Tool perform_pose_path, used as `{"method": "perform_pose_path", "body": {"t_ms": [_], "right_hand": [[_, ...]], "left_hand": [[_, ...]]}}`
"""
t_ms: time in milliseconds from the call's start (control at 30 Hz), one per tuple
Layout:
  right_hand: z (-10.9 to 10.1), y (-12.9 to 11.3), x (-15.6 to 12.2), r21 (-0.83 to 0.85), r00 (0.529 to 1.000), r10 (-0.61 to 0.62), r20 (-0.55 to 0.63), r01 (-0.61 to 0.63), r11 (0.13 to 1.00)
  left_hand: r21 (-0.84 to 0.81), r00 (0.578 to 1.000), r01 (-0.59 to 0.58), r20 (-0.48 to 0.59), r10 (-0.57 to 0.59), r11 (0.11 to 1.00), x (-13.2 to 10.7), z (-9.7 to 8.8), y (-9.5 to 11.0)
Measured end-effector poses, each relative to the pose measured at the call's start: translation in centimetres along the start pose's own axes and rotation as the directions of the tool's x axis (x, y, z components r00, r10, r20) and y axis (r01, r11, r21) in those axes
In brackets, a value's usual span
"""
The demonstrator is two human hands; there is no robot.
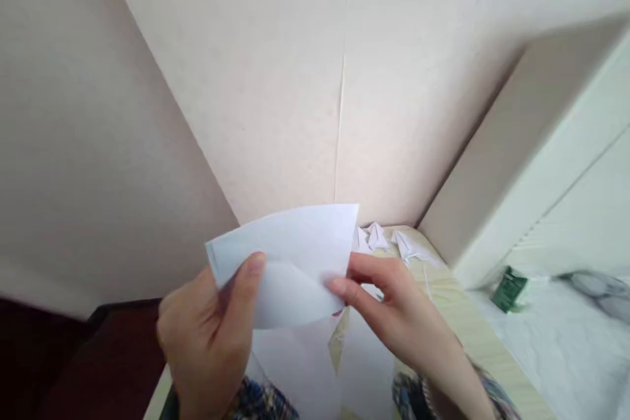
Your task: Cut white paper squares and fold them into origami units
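A folded sheet of white paper [290, 262] is held up in front of me, above a light wooden table [457, 308]. My left hand [207, 335] grips its left side, thumb pressed on the front. My right hand [388, 305] pinches the paper's right edge between thumb and fingers. More white paper [305, 367] lies flat on the table below the hands.
Several small folded white paper figures [394, 241] sit at the table's far end against the beige wall. A white cabinet [566, 164] stands to the right. A green box [509, 287] lies on a white bed surface [566, 348] at the right.
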State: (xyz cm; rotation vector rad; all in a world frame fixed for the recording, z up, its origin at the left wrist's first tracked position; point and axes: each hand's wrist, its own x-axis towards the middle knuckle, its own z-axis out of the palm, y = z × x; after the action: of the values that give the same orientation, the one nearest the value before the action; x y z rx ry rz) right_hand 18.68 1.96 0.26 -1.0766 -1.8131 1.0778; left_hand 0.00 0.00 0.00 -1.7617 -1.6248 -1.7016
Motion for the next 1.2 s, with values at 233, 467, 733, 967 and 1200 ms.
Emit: {"method": "perform_pose_path", "body": {"t_ms": [233,467,733,967,1200], "right_hand": [[-0.1,0.2,-0.4,0.035,0.996,-0.028,0.088,0.025,0.999],[-0.6,0.3,-0.1,0.016,0.993,-0.044,0.111,0.042,0.999],[-0.4,0.0,-0.5,-0.027,0.999,-0.037,0.001,0.037,0.999],[-1.0,0.4,-0.5,-0.026,0.996,-0.089,0.031,0.09,0.996],[-1.0,0.5,-0.4,-0.076,0.994,-0.097,0.056,0.101,0.992]], "left_hand": [[-0.018,0.999,0.027,-0.016,-0.028,0.999,-0.1,0.1,0.3],[-0.045,0.999,0.038,0.01,-0.038,0.998,-0.2,0.0,0.8],[-0.095,0.986,0.17,0.013,-0.169,0.981,-0.4,0.4,0.9],[-0.083,0.994,0.038,0.102,-0.029,0.996,0.0,-0.3,0.6],[-0.162,0.982,0.122,0.163,-0.095,0.979,0.5,-0.2,0.3]]}}
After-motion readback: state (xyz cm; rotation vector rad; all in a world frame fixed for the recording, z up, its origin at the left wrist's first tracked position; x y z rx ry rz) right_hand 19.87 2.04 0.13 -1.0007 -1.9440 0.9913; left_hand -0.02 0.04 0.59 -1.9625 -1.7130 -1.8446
